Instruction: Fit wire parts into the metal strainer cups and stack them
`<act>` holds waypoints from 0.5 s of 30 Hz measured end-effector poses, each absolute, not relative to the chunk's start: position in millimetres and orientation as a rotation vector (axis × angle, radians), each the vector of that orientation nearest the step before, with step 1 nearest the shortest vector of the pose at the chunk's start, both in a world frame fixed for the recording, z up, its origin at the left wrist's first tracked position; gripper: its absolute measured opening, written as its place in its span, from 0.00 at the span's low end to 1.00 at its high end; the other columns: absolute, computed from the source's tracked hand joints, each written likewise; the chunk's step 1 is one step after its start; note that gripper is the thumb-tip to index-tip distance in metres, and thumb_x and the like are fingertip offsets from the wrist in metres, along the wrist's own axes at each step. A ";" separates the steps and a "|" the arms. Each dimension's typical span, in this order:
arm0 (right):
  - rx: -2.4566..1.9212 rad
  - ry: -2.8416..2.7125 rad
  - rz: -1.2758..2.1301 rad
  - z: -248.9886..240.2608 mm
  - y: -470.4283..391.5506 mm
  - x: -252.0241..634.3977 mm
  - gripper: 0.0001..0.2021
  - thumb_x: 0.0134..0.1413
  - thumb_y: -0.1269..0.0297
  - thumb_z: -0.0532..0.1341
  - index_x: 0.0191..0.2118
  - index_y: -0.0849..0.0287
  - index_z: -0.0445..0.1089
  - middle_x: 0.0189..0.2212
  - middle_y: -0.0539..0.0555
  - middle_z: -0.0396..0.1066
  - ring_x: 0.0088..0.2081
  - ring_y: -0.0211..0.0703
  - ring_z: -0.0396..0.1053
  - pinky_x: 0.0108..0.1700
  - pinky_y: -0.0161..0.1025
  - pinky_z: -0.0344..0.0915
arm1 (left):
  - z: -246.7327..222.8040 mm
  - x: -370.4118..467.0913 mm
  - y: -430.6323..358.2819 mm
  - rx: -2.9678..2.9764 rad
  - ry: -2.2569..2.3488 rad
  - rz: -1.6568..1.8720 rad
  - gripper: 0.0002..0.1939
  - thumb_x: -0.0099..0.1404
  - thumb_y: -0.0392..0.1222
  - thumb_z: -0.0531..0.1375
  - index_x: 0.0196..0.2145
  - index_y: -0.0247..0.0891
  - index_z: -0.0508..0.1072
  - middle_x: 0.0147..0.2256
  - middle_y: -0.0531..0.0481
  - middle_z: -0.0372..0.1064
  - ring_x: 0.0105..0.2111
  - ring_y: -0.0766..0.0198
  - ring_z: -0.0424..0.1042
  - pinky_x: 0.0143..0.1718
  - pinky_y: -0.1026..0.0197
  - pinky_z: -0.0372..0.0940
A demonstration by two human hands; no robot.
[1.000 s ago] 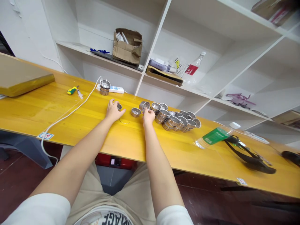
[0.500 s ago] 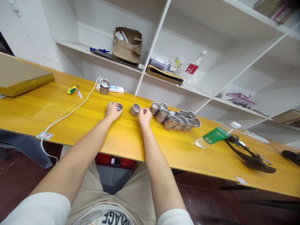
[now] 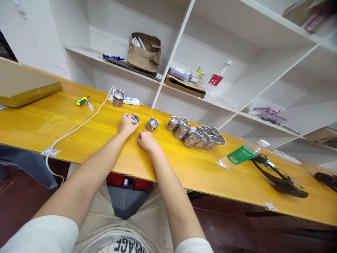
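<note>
Left hand [image 3: 126,124] clamped on cup [image 3: 136,117]; brace gently. Right hand [image 3: 147,140]: fingertips together, wire [image 3: 135,135] at their tips, grip unclear; pinch without bending.

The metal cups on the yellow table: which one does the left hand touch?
The cup at the left hand, between the stack by the power strip and the small pile. No hand touches the other cups.

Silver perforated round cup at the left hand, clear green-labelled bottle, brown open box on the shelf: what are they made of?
Silver perforated round cup: metal, likely stainless steel, shiny; bright reflections.
Clear green-labelled bottle: probably plastic, glossy; see-through walls, though the look alone doesn't exclude glass.
Brown open box: cardboard, matte; ragged, creased edges.
</note>
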State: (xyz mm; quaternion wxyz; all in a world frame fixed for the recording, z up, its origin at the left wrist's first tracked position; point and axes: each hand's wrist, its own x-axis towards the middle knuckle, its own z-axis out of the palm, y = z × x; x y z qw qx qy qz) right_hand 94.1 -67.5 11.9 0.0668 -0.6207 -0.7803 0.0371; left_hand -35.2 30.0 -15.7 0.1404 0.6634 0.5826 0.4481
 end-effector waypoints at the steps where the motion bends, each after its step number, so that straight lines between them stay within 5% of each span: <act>1: -1.894 -2.369 0.094 13.1 -67.7 91.6 0.15 0.68 0.70 0.53 0.48 0.65 0.78 0.49 0.67 0.77 0.49 0.53 0.75 0.50 0.43 0.68 | -15.4 -35.2 29.7 1.919 1.681 1.301 0.13 0.57 0.43 0.68 0.39 0.42 0.73 0.56 0.43 0.67 0.57 0.49 0.71 0.62 0.52 0.64; 15: -2.075 -2.235 0.132 25.2 -73.6 102.6 0.15 0.65 0.65 0.58 0.51 0.67 0.74 0.49 0.72 0.78 0.50 0.58 0.78 0.48 0.44 0.69 | -16.5 -33.2 28.9 1.977 1.630 1.384 0.25 0.55 0.41 0.69 0.49 0.41 0.67 0.54 0.40 0.67 0.54 0.44 0.72 0.60 0.46 0.67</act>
